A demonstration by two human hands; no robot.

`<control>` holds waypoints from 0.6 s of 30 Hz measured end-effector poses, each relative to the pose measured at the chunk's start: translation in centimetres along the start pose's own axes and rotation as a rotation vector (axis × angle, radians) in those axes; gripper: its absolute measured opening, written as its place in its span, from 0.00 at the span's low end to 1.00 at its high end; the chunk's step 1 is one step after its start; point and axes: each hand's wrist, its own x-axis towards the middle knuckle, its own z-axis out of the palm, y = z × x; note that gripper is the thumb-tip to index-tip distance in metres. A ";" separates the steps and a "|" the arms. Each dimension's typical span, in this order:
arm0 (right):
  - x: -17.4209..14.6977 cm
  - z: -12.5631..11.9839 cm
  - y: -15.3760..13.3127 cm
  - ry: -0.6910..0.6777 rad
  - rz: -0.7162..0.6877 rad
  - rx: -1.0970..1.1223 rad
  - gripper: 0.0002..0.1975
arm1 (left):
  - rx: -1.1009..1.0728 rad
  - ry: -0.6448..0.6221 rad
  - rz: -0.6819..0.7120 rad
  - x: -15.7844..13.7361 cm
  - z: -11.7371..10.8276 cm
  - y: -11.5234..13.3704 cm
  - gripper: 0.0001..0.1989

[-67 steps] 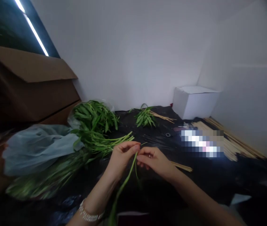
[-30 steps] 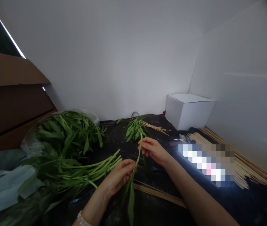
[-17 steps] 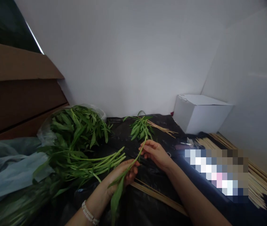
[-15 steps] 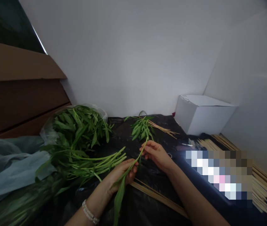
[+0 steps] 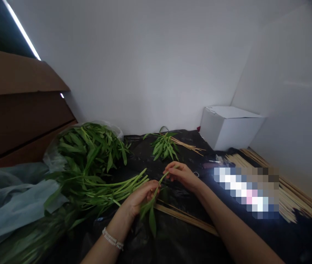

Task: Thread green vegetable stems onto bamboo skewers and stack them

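Note:
Between my hands is a single leafy green stem [image 5: 159, 182], its long leaves hanging down in front of my left palm. My left hand [image 5: 145, 192] is closed around its leafy part, a beaded bracelet on the wrist. My right hand [image 5: 180, 174] pinches the bare upper end of the stem. Left of my left hand lies a bundle of leafy stems [image 5: 120, 189], cut ends toward me. Beyond my right hand a small bunch of leaves [image 5: 164, 146] rests beside thin sticks [image 5: 190, 145]. More thin sticks [image 5: 184, 216] lie below my hands.
A clear plastic bag [image 5: 51, 152] full of greens stands at the back left, near a cardboard box [image 5: 15, 110]. Bluish plastic sheeting [image 5: 13, 201] covers the left. A white box [image 5: 227, 126] is at the back right, with bundled sticks [image 5: 298, 198] and a blurred-out bright screen nearby.
The stem has shifted in my hands: its leafy end has come up toward my left hand, and its other end no longer reaches the far leaf bunch. The view has shifted slightly.

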 end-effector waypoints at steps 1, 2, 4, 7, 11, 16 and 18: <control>0.0 -0.1 -0.1 -0.007 0.002 -0.011 0.13 | 0.020 -0.007 0.007 0.1 0.1 0.0 0.12; 0.0 -0.3 -0.1 -0.012 0.005 -0.020 0.13 | 0.040 -0.011 0.017 0.2 0.1 0.0 0.12; 0.1 -0.6 0.0 -0.017 0.019 -0.033 0.13 | 0.087 -0.004 0.047 0.4 0.2 0.0 0.13; 0.2 -1.1 0.4 -0.001 0.058 -0.061 0.13 | 0.183 0.031 0.080 0.9 -0.3 -0.1 0.14; 0.1 -1.5 0.7 0.019 0.078 0.004 0.13 | 0.277 0.082 0.136 1.5 -1.2 -0.2 0.14; -0.1 -1.5 0.6 0.019 0.098 0.051 0.13 | 0.386 0.162 0.213 1.5 -1.5 -0.2 0.11; -0.1 -1.4 0.6 0.037 0.094 0.031 0.13 | 0.455 0.210 0.272 1.2 -1.2 -0.1 0.08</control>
